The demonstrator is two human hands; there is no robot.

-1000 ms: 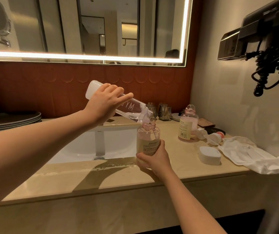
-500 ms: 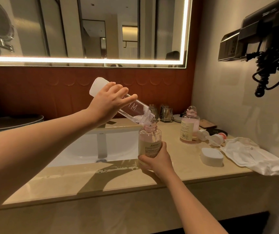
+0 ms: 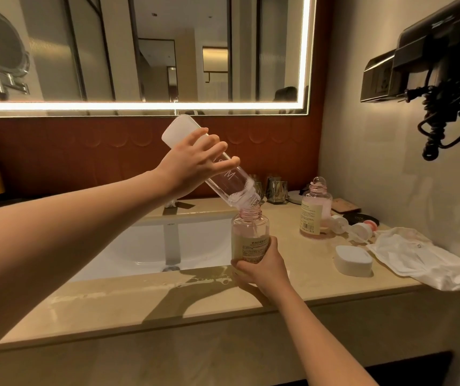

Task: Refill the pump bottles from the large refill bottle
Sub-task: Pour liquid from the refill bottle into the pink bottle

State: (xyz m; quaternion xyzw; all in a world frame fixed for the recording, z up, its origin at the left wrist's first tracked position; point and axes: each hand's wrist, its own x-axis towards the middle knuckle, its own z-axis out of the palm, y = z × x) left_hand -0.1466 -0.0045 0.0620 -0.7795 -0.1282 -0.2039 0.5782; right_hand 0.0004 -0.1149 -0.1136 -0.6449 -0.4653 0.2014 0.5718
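Observation:
My left hand (image 3: 192,162) grips the clear refill bottle (image 3: 231,182), tipped steeply with its mouth down over the open neck of a pump bottle (image 3: 249,235). Foamy liquid sits at the refill bottle's mouth, and a thin pink stream runs into the pump bottle. My right hand (image 3: 265,270) holds that pump bottle at its base on the counter (image 3: 139,302), beside the sink. A second open pump bottle (image 3: 315,211) with pink liquid stands further right. Two pump heads (image 3: 354,228) lie next to it.
A white sink basin (image 3: 153,246) with a tap lies left of the bottles. A white cap (image 3: 352,260) and a white cloth bag (image 3: 423,257) rest on the right of the counter. Glasses (image 3: 276,188) stand at the back wall. A hair dryer (image 3: 440,79) hangs on the right wall.
My left hand has raised the base of the refill bottle, so it tilts more steeply over the pump bottle. My right hand and the pump bottle have stayed in place.

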